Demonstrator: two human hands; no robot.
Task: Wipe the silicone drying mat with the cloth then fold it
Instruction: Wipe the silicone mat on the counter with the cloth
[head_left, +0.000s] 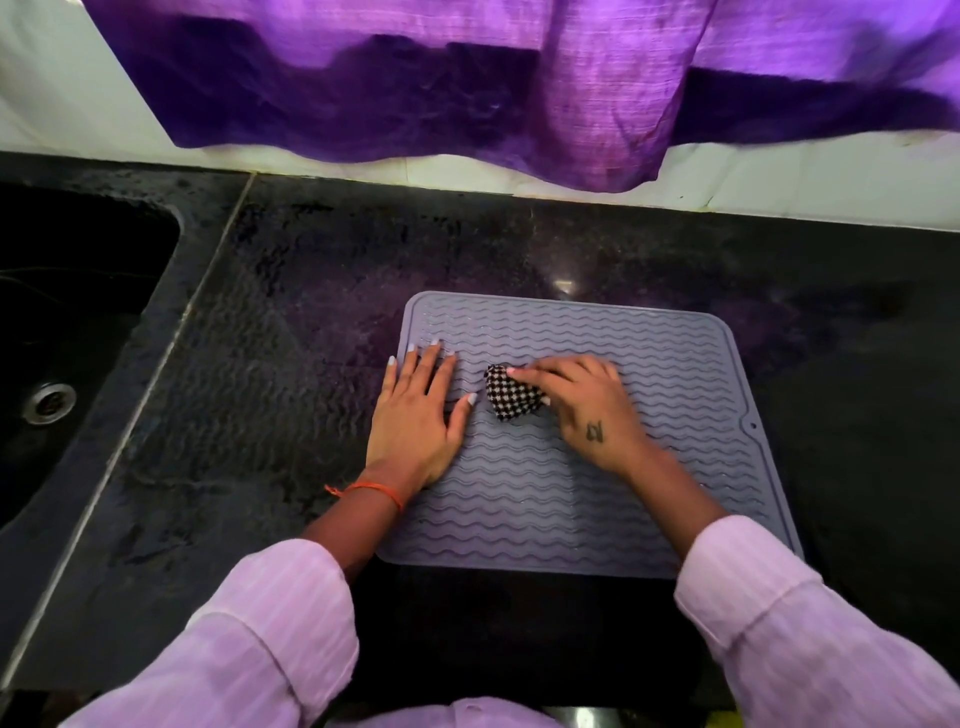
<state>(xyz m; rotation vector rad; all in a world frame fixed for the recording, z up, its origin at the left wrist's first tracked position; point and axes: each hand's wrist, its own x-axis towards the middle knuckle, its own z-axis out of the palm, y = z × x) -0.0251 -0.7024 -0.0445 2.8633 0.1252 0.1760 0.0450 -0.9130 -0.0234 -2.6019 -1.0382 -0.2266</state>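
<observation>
A grey silicone drying mat (670, 364) with wavy ridges lies flat on the black counter, unfolded. My left hand (421, 415) rests flat on the mat's left edge, fingers spread, holding nothing. My right hand (587, 405) presses a small bunched black-and-white checked cloth (511, 397) onto the mat near its middle, fingers curled over the cloth's top and right side. Part of the cloth is hidden under that hand.
The black stone counter (291, 364) extends left to a dark sink (67, 332) with a metal drain (49, 402). A purple curtain (467, 83) hangs over the white wall behind. The counter's front edge runs just below the mat.
</observation>
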